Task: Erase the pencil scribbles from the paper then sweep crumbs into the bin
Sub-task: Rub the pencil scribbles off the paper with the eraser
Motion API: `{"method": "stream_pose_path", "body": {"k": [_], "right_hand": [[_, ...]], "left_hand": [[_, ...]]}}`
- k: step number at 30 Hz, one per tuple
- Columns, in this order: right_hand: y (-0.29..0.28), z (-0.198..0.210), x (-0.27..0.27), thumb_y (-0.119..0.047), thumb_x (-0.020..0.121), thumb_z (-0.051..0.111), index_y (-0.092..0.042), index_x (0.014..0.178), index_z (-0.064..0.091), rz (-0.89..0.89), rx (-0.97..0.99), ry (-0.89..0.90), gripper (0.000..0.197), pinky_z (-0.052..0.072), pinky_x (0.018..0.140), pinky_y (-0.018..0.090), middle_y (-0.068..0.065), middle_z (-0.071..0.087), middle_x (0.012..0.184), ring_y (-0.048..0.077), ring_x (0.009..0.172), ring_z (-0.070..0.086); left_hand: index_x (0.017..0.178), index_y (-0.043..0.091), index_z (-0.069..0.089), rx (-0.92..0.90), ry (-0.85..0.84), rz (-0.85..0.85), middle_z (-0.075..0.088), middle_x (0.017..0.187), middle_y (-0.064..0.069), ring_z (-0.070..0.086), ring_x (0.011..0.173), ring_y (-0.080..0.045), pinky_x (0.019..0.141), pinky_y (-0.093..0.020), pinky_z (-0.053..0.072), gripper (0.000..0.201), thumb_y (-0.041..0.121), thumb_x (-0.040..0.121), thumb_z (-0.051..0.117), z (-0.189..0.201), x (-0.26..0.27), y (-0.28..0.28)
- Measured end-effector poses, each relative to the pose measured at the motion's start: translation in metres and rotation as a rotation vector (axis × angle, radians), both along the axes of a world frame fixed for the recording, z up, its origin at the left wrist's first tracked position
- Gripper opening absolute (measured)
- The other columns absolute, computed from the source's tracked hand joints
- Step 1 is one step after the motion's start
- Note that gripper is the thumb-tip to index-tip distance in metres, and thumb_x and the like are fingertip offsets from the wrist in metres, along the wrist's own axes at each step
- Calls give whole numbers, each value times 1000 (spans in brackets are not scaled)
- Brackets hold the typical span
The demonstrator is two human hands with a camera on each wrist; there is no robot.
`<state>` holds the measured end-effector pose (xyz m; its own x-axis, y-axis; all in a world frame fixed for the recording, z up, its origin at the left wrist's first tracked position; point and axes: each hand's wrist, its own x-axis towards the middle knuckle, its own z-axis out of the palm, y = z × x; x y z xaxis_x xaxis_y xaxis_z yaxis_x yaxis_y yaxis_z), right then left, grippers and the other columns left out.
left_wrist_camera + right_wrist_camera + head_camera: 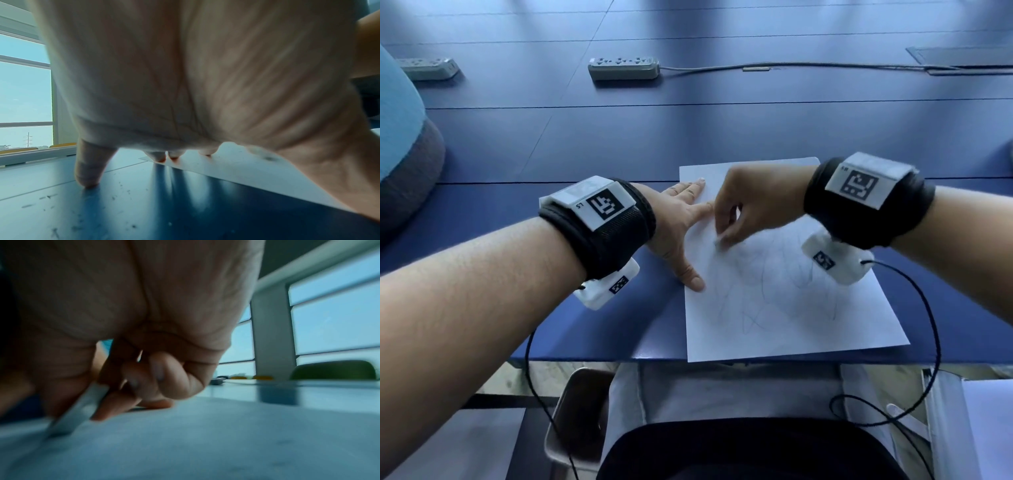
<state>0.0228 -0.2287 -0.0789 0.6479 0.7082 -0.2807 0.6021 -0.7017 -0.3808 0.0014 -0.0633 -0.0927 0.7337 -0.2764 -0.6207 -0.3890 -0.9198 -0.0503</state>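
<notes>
Wristband tag (602,206) lettering, perhaps "L5"

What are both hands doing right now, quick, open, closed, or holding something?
Left hand: open, fingers spread flat, pressing the paper's left edge.
Right hand: closed, pinching a white eraser against the paper.
</notes>
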Motion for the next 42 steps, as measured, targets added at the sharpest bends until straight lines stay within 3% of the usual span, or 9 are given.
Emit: {"method": "stream_pose_path", "body": {"k": [2,5,15,20,24,29,33,37,42], "right_hand": [[-9,2,9,-36,75,80,-23,72,75,-86,43,-20,14,44,55,21,-9,63,59,2,50,50],[-11,0,1,-36,75,80,-22,72,74,-8,-32,88,16,37,47,11,-11,57,54,2,48,46],[-15,2,2,-38,75,80,-23,72,74,7,-108,120,17,37,46,9,-15,56,50,-1,46,47],[-23,4,13,-40,74,80,-24,69,74,-103,-31,42,18,45,54,22,-8,61,57,2,46,47],[-26,4,3,-42,75,80,-24,72,74,-20,-126,122,19,36,44,8,-15,58,52,-1,45,48],[-32,5,12,-39,75,80,-23,70,74,-117,-33,29,18,45,53,22,-6,64,59,3,47,47],[-32,5,3,-42,76,79,-24,72,73,-32,-139,92,19,37,46,8,-14,59,54,-1,47,49],[-36,6,12,-37,76,79,-21,69,73,-128,-41,8,19,45,54,23,0,69,67,6,49,50],[-37,4,1,-43,76,78,-23,72,74,-51,-123,91,20,41,51,14,-11,63,59,-1,50,50]], "left_hand": [[152,40,-20,9,2,9,-30,161,3,-22,149,-14,120,-48,5,142,78,54,74,1,-1,-1],[151,39,-23,20,5,7,-31,161,2,-22,149,-14,120,-48,5,142,77,55,74,2,-1,-2],[150,39,-26,12,12,9,-30,161,2,-22,149,-14,119,-47,4,143,76,56,75,4,-2,-2],[149,40,-27,2,27,20,-31,160,3,-24,148,-14,119,-47,2,143,76,55,75,4,-1,-2],[149,40,-28,11,27,19,-31,160,3,-24,148,-13,120,-47,2,144,75,56,75,3,-2,-2],[149,41,-28,5,34,24,-32,160,4,-24,148,-14,119,-48,3,144,76,55,75,3,-1,-3],[149,41,-28,13,32,13,-32,160,4,-25,148,-13,119,-48,3,144,76,55,75,3,-2,-2],[149,40,-28,10,30,13,-32,160,3,-24,148,-14,120,-45,2,144,75,55,75,2,-1,-3],[149,40,-29,20,32,11,-31,160,3,-24,148,-14,120,-45,2,144,75,55,75,2,-1,-4]]}}
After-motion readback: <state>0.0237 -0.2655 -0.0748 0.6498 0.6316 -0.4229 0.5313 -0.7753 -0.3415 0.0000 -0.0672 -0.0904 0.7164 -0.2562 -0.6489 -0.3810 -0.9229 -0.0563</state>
